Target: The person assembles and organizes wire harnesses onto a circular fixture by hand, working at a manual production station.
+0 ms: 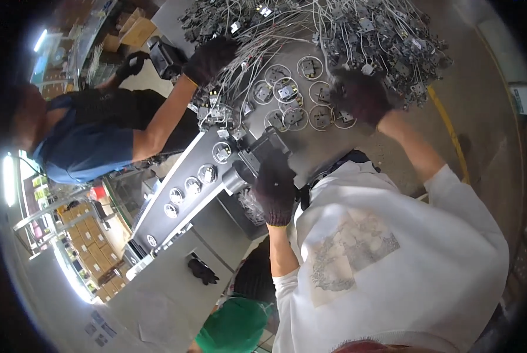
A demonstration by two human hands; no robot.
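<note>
My left hand [275, 191], in a dark knit glove, is by a dark block-shaped fixture [251, 162] at the end of the conveyor belt. Its fingers merge with the dark parts around them, so their grip is hidden. My right hand [360, 97], gloved too, is smeared by motion. It hovers at the right side of several small dark modules ringed by coiled white cables [287, 91] on the metal table [310, 150]. Just beyond it rises a large heap of similar modules with loose grey cables [381, 41].
More coiled modules [207, 174] lie along the dark conveyor belt [151, 217]. At left, a co-worker in blue [92, 138] has one gloved hand [212, 59] at a second cable heap [263, 44]. A black glove [202, 269] lies on a grey surface. A green-covered person [234, 326] is below.
</note>
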